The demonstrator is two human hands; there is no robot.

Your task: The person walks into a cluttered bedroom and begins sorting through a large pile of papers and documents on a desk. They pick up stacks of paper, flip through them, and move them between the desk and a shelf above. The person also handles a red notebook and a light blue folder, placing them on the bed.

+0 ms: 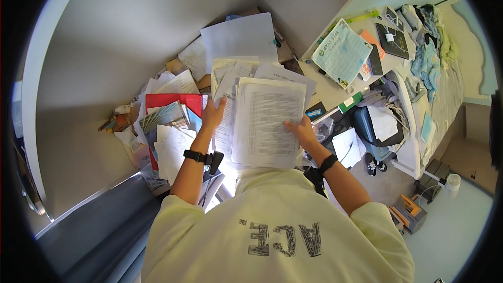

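Note:
A thick stack of printed sheets (270,120) lies in front of my chest. My right hand (302,132) grips its right edge, the thumb on top and the other fingers underneath. More printed sheets (226,115) fan out from beneath the stack on the left. My left hand (212,115) is closed on their left edge, with its fingers partly hidden. Further loose sheets (293,79) stick out behind the stack. To the left of my left hand lies a red folder (175,99), with a picture booklet (166,117) and white papers (175,152) nearby.
A large grey-white sheet (240,36) lies at the back against the walls. On the right, a desk (335,91) bears a light blue gridded sheet (343,55) and a black laptop (392,41). Beyond it stands a bed with clothes (427,68). Black shoes (371,163) stand on the floor.

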